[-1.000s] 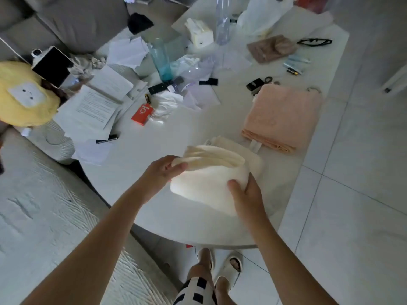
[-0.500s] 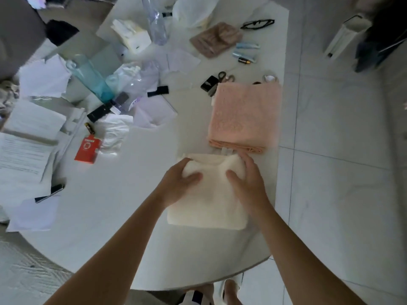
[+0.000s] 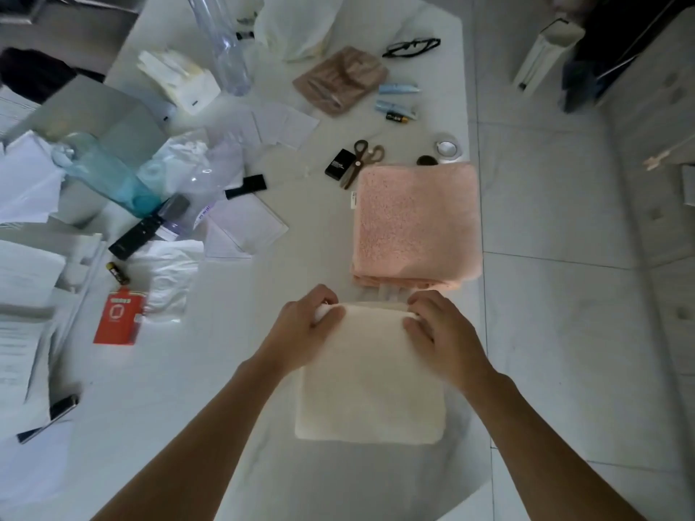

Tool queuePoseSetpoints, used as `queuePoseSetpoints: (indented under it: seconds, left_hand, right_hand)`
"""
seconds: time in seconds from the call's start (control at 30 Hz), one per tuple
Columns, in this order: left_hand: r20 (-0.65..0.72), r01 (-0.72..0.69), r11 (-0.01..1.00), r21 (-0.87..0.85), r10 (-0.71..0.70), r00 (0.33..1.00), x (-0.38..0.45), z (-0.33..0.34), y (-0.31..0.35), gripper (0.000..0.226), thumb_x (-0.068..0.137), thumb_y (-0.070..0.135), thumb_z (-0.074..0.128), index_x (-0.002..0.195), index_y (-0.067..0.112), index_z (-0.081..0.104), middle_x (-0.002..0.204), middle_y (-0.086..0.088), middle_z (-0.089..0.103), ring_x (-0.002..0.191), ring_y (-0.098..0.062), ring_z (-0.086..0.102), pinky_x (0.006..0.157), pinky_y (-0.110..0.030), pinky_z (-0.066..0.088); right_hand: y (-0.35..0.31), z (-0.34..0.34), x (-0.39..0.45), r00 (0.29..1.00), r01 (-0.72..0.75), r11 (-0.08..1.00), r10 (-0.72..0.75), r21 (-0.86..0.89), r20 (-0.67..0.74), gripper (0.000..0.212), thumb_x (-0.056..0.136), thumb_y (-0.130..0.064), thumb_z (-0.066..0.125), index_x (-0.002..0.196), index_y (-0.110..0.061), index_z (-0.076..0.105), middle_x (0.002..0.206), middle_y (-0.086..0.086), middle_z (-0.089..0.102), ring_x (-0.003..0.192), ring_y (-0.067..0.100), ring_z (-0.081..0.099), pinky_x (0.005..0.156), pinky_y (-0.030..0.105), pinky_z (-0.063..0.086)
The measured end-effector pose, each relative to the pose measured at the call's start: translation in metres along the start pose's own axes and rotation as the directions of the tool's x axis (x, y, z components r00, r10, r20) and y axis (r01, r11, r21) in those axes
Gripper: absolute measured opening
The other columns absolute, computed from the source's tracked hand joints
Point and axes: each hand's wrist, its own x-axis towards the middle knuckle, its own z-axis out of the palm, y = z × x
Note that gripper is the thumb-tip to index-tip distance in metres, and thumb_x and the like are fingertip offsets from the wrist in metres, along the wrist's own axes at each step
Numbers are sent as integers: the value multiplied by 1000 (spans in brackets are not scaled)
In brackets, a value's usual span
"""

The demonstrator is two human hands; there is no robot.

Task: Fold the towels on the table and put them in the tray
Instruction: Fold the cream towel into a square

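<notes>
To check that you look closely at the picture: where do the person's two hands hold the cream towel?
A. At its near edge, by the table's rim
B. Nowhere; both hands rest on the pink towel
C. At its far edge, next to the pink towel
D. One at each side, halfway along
C: the left hand and right hand both grip the far edge of the cream towel, just short of the folded pink towel.

Before you on the white worktop [image 3: 233, 370]: two folded terry towels, one cream [image 3: 370, 389] and one pink [image 3: 413, 223]; one pair of brown-handled scissors [image 3: 359, 163]; one red card box [image 3: 118, 319]; one pair of black-framed glasses [image 3: 411, 47]; two pale blue tubes [image 3: 398, 88] [image 3: 395, 106]; one roll of white tape [image 3: 447, 149].
</notes>
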Motion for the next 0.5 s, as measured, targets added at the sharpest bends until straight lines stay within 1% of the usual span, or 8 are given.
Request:
queuePoseSetpoints:
  seconds: [0.1,0.13,0.17,0.23,0.3,0.37,0.43,0.5]
  left_hand:
    - [-60,-2,1000,-10,2,998,4,7,-3,10,93,43,54,96,34,53,84,9,67,75,-7,58,69,-23,43]
    - [-70,-13,1000,10,14,997,5,11,-6,9,94,41,55,98,33,55,90,7,68,84,-12,59,75,-28,44]
    - [-70,-27,999,42,30,997,7,14,-11,10,96,36,57,102,29,58,100,3,68,94,-16,58,83,-31,45]
    - [-29,-40,993,107,43,999,15,17,-19,17,98,27,59,111,16,63,116,-4,67,114,-24,53,98,-33,41]
    - [2,9,990,138,-9,1000,25,18,-19,15,98,27,59,107,16,62,109,-6,68,109,-29,56,89,-34,42]
    - [16,71,985,155,-74,997,34,19,-14,13,98,31,57,100,18,59,102,-6,68,100,-30,60,80,-36,46]
    - [21,104,971,213,-111,994,39,21,-5,17,99,33,54,101,17,58,106,-8,67,102,-32,60,80,-40,49]
    - [21,140,956,259,-150,988,40,22,4,21,100,34,51,105,15,57,111,-10,64,107,-34,57,85,-43,49]
  right_hand:
    - [-3,-1,9,986,11,998,-20,-56,-165,15,92,-21,55,80,-16,60,70,-4,60,59,14,46,63,29,42]
    - [-5,2,13,982,-17,997,2,-79,-191,14,93,-20,56,79,-17,62,63,-3,61,53,16,46,63,29,41]
    - [-7,5,16,981,-70,993,51,-96,-187,13,94,-20,57,85,-18,65,64,-3,65,52,21,51,64,30,41]
    - [-8,15,20,972,-208,971,192,-115,-135,17,98,-26,54,100,-21,70,87,-1,74,68,28,63,68,30,40]
    - [-6,25,23,956,-284,953,273,-105,-110,23,100,-30,50,105,-21,71,111,-2,70,83,26,65,73,33,44]
    - [-6,26,27,939,-339,936,329,-96,-103,26,101,-33,47,106,-21,70,117,0,66,91,26,64,77,35,46]
    - [-8,25,31,919,-393,915,387,-95,-72,28,100,-35,46,109,-21,68,119,2,64,95,27,63,80,36,46]
    - [-11,23,30,864,-503,864,502,-14,-40,31,99,-40,47,116,-20,64,120,5,63,100,29,63,84,39,48]
